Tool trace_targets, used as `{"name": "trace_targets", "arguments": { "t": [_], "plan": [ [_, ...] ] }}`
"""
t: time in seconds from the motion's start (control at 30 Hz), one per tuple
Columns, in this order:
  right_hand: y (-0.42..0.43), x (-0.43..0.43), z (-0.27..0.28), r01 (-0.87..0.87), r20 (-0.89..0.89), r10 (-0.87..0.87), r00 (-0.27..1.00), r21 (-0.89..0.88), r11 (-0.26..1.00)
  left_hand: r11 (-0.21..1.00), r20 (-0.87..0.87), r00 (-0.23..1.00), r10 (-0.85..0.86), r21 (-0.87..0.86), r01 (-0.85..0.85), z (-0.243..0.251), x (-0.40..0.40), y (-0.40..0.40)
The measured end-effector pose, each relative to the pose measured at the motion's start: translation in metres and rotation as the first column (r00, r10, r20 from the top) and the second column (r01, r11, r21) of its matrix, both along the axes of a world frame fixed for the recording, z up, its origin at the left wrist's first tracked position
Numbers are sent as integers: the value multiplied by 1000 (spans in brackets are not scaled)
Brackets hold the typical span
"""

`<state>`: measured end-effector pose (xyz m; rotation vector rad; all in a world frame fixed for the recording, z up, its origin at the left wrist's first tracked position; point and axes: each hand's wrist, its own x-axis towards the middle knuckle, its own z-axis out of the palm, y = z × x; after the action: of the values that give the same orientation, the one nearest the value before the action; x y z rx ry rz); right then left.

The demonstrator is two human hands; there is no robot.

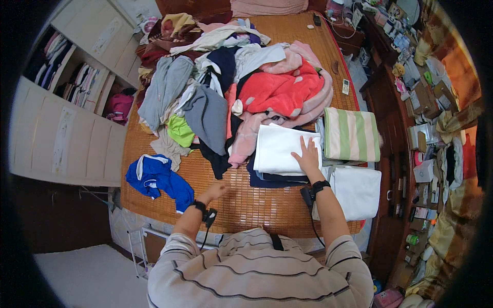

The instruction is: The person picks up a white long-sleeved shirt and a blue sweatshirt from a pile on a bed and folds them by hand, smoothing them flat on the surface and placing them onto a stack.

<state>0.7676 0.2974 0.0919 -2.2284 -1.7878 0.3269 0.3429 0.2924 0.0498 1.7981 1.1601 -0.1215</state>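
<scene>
My right hand (308, 156) lies palm down with fingers spread on a folded white cloth (279, 154). That cloth tops a stack with folded dark navy fabric (275, 181) showing beneath it. Over the bamboo mat, my left hand (218, 191) hovers low; its fingers are partly hidden and nothing is seen in it. A crumpled blue garment (160, 177) with white trim lies left of that hand. To the right of the stack sit a folded green-and-cream striped towel (351, 134) and, nearer me, a folded white fabric (356, 192).
A large heap of loose clothes fills the far left and middle, including a grey garment (208, 113) and a red fleece blanket (283, 90) with pale spots. The bamboo mat (246, 208) covers the bed. A white wardrobe (69, 131) stands left; a cluttered dark wooden cabinet (385, 127) runs along the right.
</scene>
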Motion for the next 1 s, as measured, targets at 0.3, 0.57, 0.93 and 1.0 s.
{"name": "trace_targets", "arguments": {
  "t": [0.3, 0.57, 0.93, 1.0],
  "plan": [
    [-20, -15, 20, 69, -2, -69, 998, 71, 995, 836, -257, 930, 263, -421, -352, -9, -116, -148],
    [-51, -43, 53, 46, -121, -30, 992, 133, 990, 889, -115, 961, 251, -366, -276, -56, -147, -186],
    [-230, -1, -51, 22, -260, -102, 960, -291, 956, 958, -78, 978, 193, -203, -205, -60, -139, -184],
    [-274, 8, -82, -163, -381, -426, 821, -871, 464, 815, -205, 921, 332, -430, -390, -53, -144, -197]
  ]
}}
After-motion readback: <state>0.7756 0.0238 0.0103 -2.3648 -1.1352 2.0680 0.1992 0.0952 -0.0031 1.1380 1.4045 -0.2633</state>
